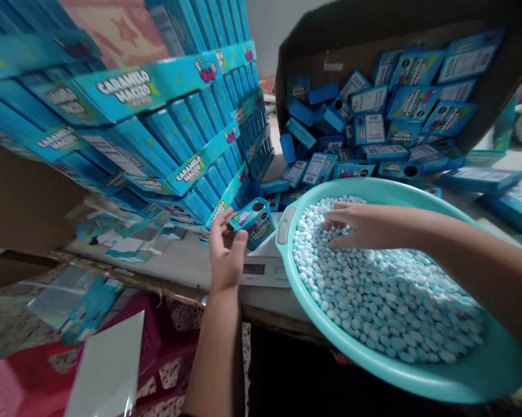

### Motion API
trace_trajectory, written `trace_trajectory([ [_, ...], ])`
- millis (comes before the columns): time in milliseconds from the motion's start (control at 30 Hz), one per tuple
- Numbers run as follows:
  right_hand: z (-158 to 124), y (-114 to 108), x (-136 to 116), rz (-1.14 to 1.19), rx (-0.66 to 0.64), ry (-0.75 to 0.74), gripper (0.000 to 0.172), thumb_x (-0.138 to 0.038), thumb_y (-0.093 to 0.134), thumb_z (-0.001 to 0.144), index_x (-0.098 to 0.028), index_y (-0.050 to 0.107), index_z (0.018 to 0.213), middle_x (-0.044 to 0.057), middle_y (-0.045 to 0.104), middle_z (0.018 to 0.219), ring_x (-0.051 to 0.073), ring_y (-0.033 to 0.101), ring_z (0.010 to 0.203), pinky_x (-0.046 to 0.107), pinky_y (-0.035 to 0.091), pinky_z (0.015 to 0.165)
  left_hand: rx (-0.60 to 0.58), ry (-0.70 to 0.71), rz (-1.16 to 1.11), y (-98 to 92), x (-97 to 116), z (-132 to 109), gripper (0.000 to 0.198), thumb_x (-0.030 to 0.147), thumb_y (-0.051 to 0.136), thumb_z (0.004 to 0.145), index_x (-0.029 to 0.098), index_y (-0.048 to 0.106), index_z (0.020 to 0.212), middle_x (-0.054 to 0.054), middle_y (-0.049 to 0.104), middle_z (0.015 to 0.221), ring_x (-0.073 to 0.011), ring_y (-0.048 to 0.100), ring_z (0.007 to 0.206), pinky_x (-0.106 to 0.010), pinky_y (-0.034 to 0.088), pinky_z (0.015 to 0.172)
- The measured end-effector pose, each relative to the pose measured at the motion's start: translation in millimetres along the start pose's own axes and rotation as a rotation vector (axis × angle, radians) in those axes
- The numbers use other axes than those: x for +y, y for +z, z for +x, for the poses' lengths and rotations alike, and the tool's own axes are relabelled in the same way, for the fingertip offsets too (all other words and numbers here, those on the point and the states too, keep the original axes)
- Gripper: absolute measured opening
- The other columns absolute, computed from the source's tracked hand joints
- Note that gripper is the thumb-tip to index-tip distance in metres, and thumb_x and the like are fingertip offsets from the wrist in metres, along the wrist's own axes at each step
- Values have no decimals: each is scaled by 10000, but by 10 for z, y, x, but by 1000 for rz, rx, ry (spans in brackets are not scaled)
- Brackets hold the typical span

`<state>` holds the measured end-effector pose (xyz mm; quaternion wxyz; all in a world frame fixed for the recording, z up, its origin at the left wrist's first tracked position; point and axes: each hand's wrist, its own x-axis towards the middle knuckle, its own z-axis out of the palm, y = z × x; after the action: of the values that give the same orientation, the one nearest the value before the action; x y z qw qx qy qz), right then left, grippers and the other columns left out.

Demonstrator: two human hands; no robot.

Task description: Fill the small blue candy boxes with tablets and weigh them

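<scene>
My left hand [226, 252] is at the left end of a small blue candy box [259, 225], its thumb in front and its fingers behind. The box stands tilted above a white digital scale [265, 273]; its display is too blurred to read. My right hand [351, 225] reaches over a turquoise tub [306, 289] from the right. Its curled fingers are at the surface of pale blue and white candies [373, 313], with the thumb apart from them. No candy shows clearly in its grasp.
Stacked display trays [191, 174] of blue boxes rise at the left. A large cardboard carton [330, 63] behind the tub holds many loose blue boxes [369, 99]. More boxes [482, 178] lie at the right. Below the table edge is a pink plastic crate [156, 330].
</scene>
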<state>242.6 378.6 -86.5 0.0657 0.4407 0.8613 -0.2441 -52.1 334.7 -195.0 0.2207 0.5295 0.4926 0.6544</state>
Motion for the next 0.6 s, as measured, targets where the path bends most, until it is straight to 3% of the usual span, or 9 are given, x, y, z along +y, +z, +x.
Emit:
trace_trajectory([
  [100, -8, 17, -3, 44, 26, 1, 442, -592, 560, 833, -262, 629, 1119, 87, 596, 1177, 292, 628, 938, 441, 485, 794, -9, -22, 98, 42, 108, 23, 805, 420, 816, 743, 216, 450, 1430, -146, 651, 1224, -270, 676, 1075, -428, 546, 960],
  [167, -17, 18, -2, 80, 39, -4, 405, -560, 583, 813, -263, 635, 1083, 89, 607, 1145, 297, 636, 928, 452, 494, 801, -41, -32, 226, -6, 325, 90, 788, 373, 835, 726, 223, 481, 1414, -145, 684, 1161, -289, 694, 1046, -445, 575, 913],
  [267, -36, 2, 3, 134, 63, -28, 322, -507, 607, 783, -290, 634, 1018, 82, 636, 1101, 306, 645, 934, 459, 509, 806, -164, 63, 382, -199, 958, 295, 695, 318, 868, 685, 267, 604, 1326, -122, 714, 1114, -314, 707, 1026, -424, 614, 820],
  [333, -49, -7, 8, 160, 91, -51, 282, -480, 609, 769, -307, 634, 990, 79, 651, 1081, 311, 654, 937, 460, 516, 804, -189, 169, 366, -351, 1511, 548, 741, 303, 891, 657, 278, 607, 1341, -97, 737, 1028, -279, 732, 870, -389, 632, 721],
  [400, -52, -4, 20, 183, 115, -67, 259, -470, 610, 754, -311, 637, 956, 82, 659, 1056, 315, 661, 933, 465, 515, 813, -165, 278, 252, -462, 2030, 942, 758, 328, 899, 653, 257, 600, 1347, -86, 744, 1038, -255, 729, 860, -382, 638, 733],
  [467, -44, 10, 39, 220, 136, -80, 237, -469, 619, 732, -323, 636, 918, 73, 672, 1028, 315, 664, 932, 466, 510, 816, -210, 347, 66, -500, 2402, 1471, 744, 351, 884, 688, 226, 575, 1353, -84, 727, 1131, -234, 720, 942, -394, 626, 826],
  [533, -27, 29, 65, 268, 158, -88, 221, -492, 629, 708, -356, 627, 883, 44, 687, 979, 305, 668, 908, 459, 505, 786, -361, 267, -66, -461, 2580, 2062, 782, 351, 899, 664, 212, 554, 1352, -75, 729, 1117, -207, 724, 915, -370, 622, 781],
  [600, -3, 48, 97, 290, 174, -63, 182, -500, 624, 691, -381, 618, 828, 18, 695, 900, 296, 673, 846, 455, 492, 721, -459, 197, -138, -372, 2580, 2610, 784, 345, 930, 603, 198, 586, 1292, -98, 695, 1231, -199, 718, 951, -307, 615, 751],
])
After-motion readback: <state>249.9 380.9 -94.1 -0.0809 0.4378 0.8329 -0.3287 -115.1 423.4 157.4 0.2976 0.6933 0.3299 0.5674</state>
